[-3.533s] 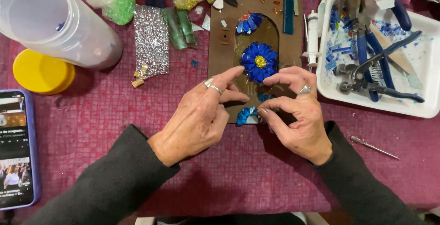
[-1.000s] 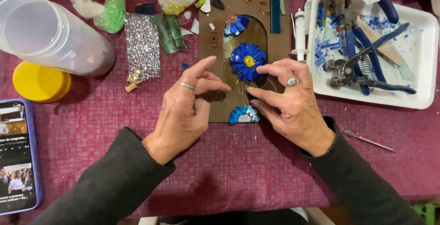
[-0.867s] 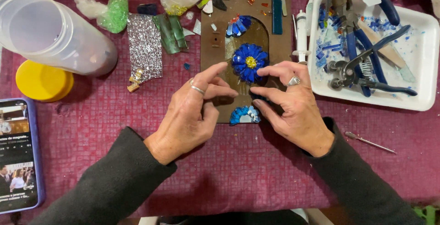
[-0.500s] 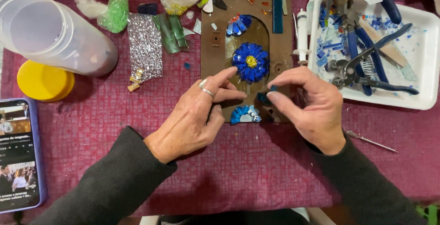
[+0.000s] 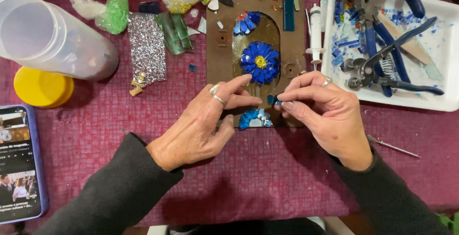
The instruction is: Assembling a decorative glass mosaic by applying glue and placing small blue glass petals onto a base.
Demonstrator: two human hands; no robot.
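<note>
A small blue glass chip (image 5: pixel 272 100) is pinched between thumb and forefinger of the right hand (image 5: pixel 325 115), just over the brown board (image 5: pixel 291 48) at 6 o'clock of the blue flower (image 5: pixel 259 62). Half a second ago that hand sat higher and farther right (so the chip has come down to the board). The left hand (image 5: pixel 201 125) rests open, holding nothing, forefinger touching the board. At 3 o'clock the white tray (image 5: pixel 449 103) holds blue-handled pliers (image 5: pixel 382 48) and blue shards; at 10 o'clock a clear jar (image 5: pixel 52 36) lies tipped.
</note>
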